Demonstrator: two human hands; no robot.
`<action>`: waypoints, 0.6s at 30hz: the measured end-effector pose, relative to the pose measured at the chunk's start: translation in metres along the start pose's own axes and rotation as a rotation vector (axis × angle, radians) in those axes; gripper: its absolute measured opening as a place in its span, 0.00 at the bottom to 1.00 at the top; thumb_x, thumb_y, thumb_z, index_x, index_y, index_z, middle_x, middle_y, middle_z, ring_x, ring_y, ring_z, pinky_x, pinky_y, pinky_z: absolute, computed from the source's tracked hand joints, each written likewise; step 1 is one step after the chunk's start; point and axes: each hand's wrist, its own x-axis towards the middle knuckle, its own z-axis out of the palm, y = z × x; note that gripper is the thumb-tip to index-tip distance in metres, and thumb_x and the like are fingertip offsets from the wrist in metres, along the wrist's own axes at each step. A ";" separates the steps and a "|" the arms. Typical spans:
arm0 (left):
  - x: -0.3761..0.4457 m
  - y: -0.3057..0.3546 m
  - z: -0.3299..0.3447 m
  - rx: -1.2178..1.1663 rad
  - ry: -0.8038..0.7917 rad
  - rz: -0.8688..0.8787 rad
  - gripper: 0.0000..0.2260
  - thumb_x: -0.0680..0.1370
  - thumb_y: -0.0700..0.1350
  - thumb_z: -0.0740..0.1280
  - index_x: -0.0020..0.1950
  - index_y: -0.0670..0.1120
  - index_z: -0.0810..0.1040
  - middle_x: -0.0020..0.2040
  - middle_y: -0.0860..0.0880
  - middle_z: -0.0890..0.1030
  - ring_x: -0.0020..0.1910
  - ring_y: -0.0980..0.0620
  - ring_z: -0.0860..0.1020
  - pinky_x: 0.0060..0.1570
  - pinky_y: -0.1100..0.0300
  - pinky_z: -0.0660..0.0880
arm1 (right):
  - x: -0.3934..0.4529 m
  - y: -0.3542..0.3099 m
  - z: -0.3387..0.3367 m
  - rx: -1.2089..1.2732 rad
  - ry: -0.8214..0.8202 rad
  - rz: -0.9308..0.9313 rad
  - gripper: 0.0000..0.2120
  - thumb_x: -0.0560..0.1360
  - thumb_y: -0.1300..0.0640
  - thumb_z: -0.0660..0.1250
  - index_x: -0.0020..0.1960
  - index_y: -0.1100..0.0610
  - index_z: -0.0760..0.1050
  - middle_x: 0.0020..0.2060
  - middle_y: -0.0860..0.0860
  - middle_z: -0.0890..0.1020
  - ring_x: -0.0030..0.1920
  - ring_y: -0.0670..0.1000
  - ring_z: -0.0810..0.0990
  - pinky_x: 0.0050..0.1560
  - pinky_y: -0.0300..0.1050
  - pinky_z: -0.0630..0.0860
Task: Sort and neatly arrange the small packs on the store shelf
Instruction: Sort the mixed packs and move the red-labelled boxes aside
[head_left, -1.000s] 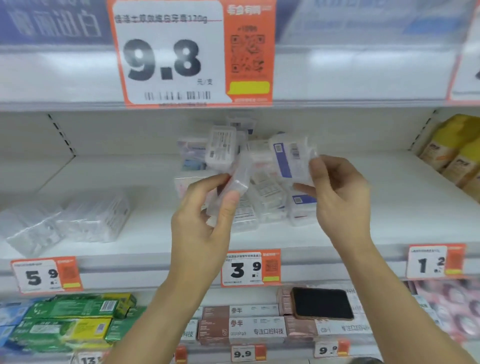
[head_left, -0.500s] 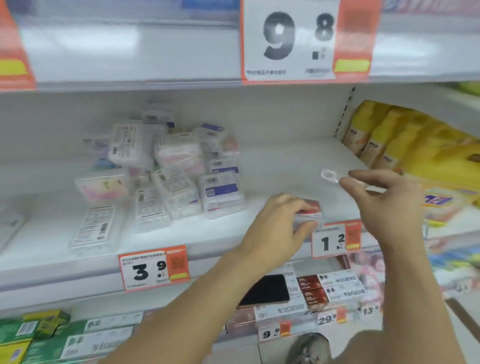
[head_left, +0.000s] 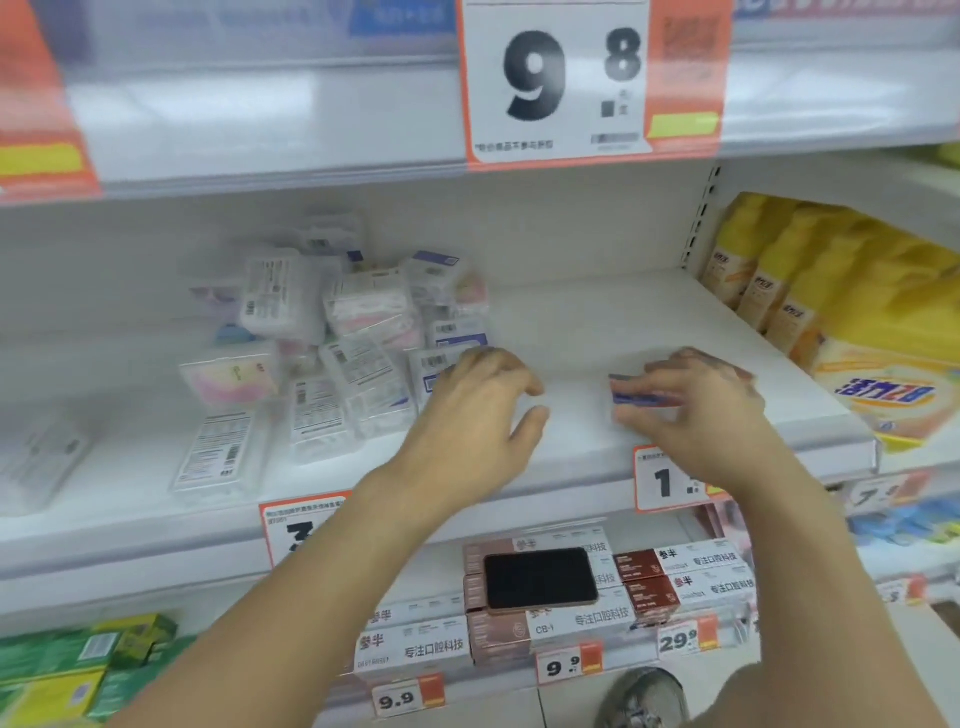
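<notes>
One small flat blue-and-red pack (head_left: 641, 394) is pinched low over the white shelf (head_left: 675, 322) by the right hand (head_left: 696, 410); the left hand (head_left: 483, 410) is held empty, fingers loosely spread, beside roughly a dozen heaped clear plastic packs (head_left: 343, 343).

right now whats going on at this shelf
A person is sorting small packs on a white store shelf. The right hand holds a small blue and red pack low over the bare part of the shelf. The left hand hovers beside it, loosely curled and holding nothing. A jumbled pile of clear packs lies to the left.
</notes>
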 end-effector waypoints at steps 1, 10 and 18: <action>-0.005 -0.013 -0.007 0.053 -0.005 -0.018 0.13 0.77 0.51 0.64 0.58 0.48 0.80 0.58 0.50 0.78 0.63 0.48 0.71 0.62 0.49 0.69 | 0.003 0.002 0.001 -0.039 -0.017 0.037 0.10 0.72 0.46 0.74 0.53 0.40 0.84 0.57 0.45 0.80 0.65 0.54 0.74 0.65 0.62 0.69; -0.053 -0.098 -0.061 0.288 -0.034 -0.171 0.23 0.74 0.55 0.62 0.70 0.56 0.71 0.69 0.46 0.72 0.69 0.39 0.67 0.67 0.38 0.65 | 0.009 -0.056 0.025 0.168 0.315 -0.134 0.09 0.76 0.59 0.69 0.55 0.54 0.83 0.52 0.49 0.79 0.46 0.47 0.76 0.51 0.40 0.71; -0.086 -0.136 -0.069 0.078 0.117 -0.171 0.21 0.75 0.47 0.71 0.66 0.55 0.73 0.71 0.51 0.71 0.68 0.48 0.71 0.66 0.53 0.68 | 0.022 -0.115 0.091 0.086 -0.333 -0.221 0.48 0.66 0.37 0.75 0.76 0.31 0.49 0.79 0.44 0.47 0.77 0.52 0.61 0.71 0.48 0.66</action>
